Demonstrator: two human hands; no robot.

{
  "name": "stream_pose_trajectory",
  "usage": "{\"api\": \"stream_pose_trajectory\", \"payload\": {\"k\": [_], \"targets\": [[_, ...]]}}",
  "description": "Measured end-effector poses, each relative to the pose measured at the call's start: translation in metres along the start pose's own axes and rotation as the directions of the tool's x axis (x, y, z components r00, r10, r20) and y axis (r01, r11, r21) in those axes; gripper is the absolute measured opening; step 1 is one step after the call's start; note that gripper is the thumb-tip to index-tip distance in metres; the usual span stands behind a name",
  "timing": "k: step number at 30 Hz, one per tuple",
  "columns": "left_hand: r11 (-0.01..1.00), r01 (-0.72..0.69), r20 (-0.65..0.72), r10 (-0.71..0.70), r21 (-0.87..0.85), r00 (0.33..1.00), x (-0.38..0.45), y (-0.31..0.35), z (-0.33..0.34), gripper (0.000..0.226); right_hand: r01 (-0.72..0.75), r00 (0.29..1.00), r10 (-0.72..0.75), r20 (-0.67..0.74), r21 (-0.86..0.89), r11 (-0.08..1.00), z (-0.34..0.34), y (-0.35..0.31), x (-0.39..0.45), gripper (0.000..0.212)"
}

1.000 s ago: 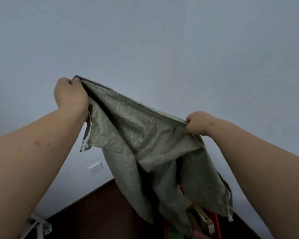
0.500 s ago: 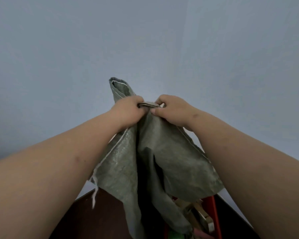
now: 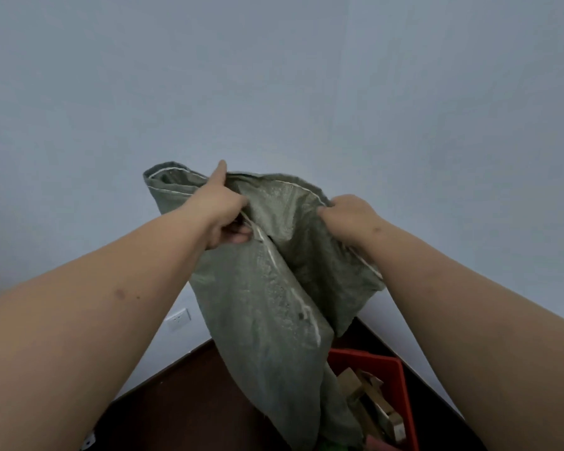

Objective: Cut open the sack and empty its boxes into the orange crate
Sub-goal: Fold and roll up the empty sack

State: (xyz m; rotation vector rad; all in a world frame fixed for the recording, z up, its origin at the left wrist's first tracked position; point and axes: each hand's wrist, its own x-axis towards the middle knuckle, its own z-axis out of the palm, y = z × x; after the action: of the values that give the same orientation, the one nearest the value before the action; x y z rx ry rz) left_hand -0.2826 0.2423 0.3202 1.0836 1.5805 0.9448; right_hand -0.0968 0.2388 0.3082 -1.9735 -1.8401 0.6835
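A limp grey-green woven sack [image 3: 264, 307] hangs in front of me, held up high against the wall. My left hand [image 3: 223, 213] grips its upper edge at the middle, thumb raised. My right hand [image 3: 349, 216] clutches a fold of the same sack a little to the right. The sack's lower end droops over the orange crate [image 3: 401, 382] at the bottom right. Several brown cardboard boxes [image 3: 368, 398] lie inside the crate, partly hidden by the sack.
A pale blue-grey wall [image 3: 274, 76] fills most of the view. A white wall socket [image 3: 178, 319] sits low on it. Dark brown floor [image 3: 183, 402] shows below, and a white object [image 3: 88, 441] peeks in at the bottom left.
My hands were spread wide a second ago, came together at the sack's top, and have now parted a little. The view has tilted down, showing more of the crate.
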Motion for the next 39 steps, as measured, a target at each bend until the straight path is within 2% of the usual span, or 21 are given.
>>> {"api": "stream_pose_trajectory", "payload": {"k": [3, 5, 8, 10, 12, 14, 15, 17, 19, 20, 23, 26, 28, 30, 31, 32, 33, 35, 36, 37, 39], "targets": [[0.998, -0.031, 0.017, 0.032, -0.057, 0.999, -0.005, 0.000, 0.010, 0.083, 0.099, 0.985, -0.111, 0.129, 0.093, 0.991, 0.007, -0.013, -0.007, 0.033], [0.994, -0.033, 0.023, 0.036, -0.105, 0.999, -0.005, 0.000, 0.015, 0.077, 0.075, 0.960, -0.134, 0.246, 0.236, 0.969, 0.013, -0.018, -0.012, 0.032], [0.989, -0.009, 0.037, 0.015, -0.145, 0.999, -0.010, 0.002, 0.022, 0.051, -0.100, 0.905, -0.082, 0.418, 0.394, 0.914, 0.018, -0.018, -0.018, 0.047], [0.988, 0.052, 0.079, -0.041, -0.143, 0.996, -0.015, 0.005, 0.024, 0.026, -0.108, 0.888, -0.101, 0.449, 0.417, 0.903, 0.019, -0.015, -0.020, 0.037], [0.995, 0.085, 0.165, -0.075, -0.050, 0.983, -0.018, 0.006, 0.021, 0.022, 0.009, 0.921, -0.103, 0.375, 0.243, 0.970, 0.014, -0.012, -0.018, 0.014], [0.974, -0.037, 0.141, 0.005, 0.225, 0.990, -0.014, 0.006, 0.014, 0.039, 0.155, 0.947, -0.116, 0.298, -0.109, 0.982, 0.008, -0.011, -0.017, 0.015], [0.895, -0.124, 0.105, 0.087, 0.428, 0.991, -0.009, 0.005, 0.009, 0.060, 0.201, 0.949, -0.136, 0.284, -0.216, 0.955, 0.006, -0.012, -0.018, 0.016], [0.557, -0.251, 0.089, 0.300, 0.792, 0.950, -0.002, 0.002, 0.002, 0.091, 0.273, 0.934, -0.173, 0.311, -0.314, 0.909, 0.001, -0.015, -0.022, 0.022], [0.241, -0.332, 0.206, 0.433, 0.912, 0.878, -0.001, 0.000, 0.002, 0.103, 0.326, 0.916, -0.194, 0.351, -0.370, 0.870, -0.004, -0.020, -0.027, 0.035], [0.148, -0.376, 0.280, 0.440, 0.915, 0.853, 0.001, 0.000, 0.002, 0.105, 0.346, 0.909, -0.198, 0.368, -0.397, 0.850, -0.006, -0.023, -0.029, 0.041], [0.005, -0.441, 0.409, 0.361, 0.898, 0.838, 0.010, 0.000, 0.000, 0.094, 0.381, 0.895, -0.201, 0.398, -0.451, 0.807, -0.013, -0.030, -0.033, 0.043], [-0.097, -0.425, 0.435, 0.276, 0.900, 0.857, 0.015, 0.011, -0.004, 0.040, 0.357, 0.906, -0.182, 0.383, -0.458, 0.814, -0.019, -0.028, -0.034, 0.042], [-0.129, -0.336, 0.355, 0.181, 0.933, 0.917, 0.014, 0.021, -0.006, 0.026, 0.314, 0.933, -0.176, 0.315, -0.469, 0.826, -0.021, -0.024, -0.028, 0.037], [-0.108, -0.277, 0.288, 0.106, 0.955, 0.952, 0.013, 0.025, -0.008, 0.043, 0.259, 0.960, -0.161, 0.228, -0.515, 0.817, -0.020, -0.017, -0.017, 0.029], [-0.039, -0.251, 0.253, 0.057, 0.967, 0.966, 0.011, 0.025, -0.009, 0.049, 0.224, 0.972, -0.145, 0.186, -0.535, 0.815, -0.018, -0.013, -0.012, 0.026], [0.106, -0.203, 0.206, -0.020, 0.973, 0.978, 0.010, 0.024, -0.010, 0.048, 0.183, 0.982, -0.127, 0.140, -0.542, 0.820, -0.015, -0.011, -0.007, 0.024], [0.308, -0.123, 0.164, -0.112, 0.944, 0.980, 0.009, 0.022, -0.011, 0.044, 0.138, 0.990, -0.106, 0.091, -0.523, 0.841, -0.012, -0.009, -0.003, 0.020], [0.688, 0.040, 0.155, -0.219, 0.725, 0.963, 0.007, 0.020, -0.010, 0.036, 0.081, 0.995, -0.097, -0.019, -0.406, 0.910, -0.009, -0.014, 0.000, 0.013], [0.810, 0.085, 0.161, -0.216, 0.581, 0.963, 0.007, 0.021, -0.009, 0.035, 0.074, 0.992, -0.104, -0.073, -0.330, 0.941, -0.009, -0.020, 0.001, 0.014], [0.900, 0.114, 0.160, -0.197, 0.421, 0.967, 0.009, 0.024, -0.009, 0.035, 0.089, 0.983, -0.126, -0.130, -0.258, 0.962, -0.010, -0.027, 0.002, 0.017], [0.988, 0.115, 0.155, -0.131, 0.105, 0.979, 0.011, 0.037, -0.011, 0.037, 0.174, 0.959, -0.200, -0.200, -0.141, 0.975, -0.014, -0.047, 0.002, 0.029]]}}
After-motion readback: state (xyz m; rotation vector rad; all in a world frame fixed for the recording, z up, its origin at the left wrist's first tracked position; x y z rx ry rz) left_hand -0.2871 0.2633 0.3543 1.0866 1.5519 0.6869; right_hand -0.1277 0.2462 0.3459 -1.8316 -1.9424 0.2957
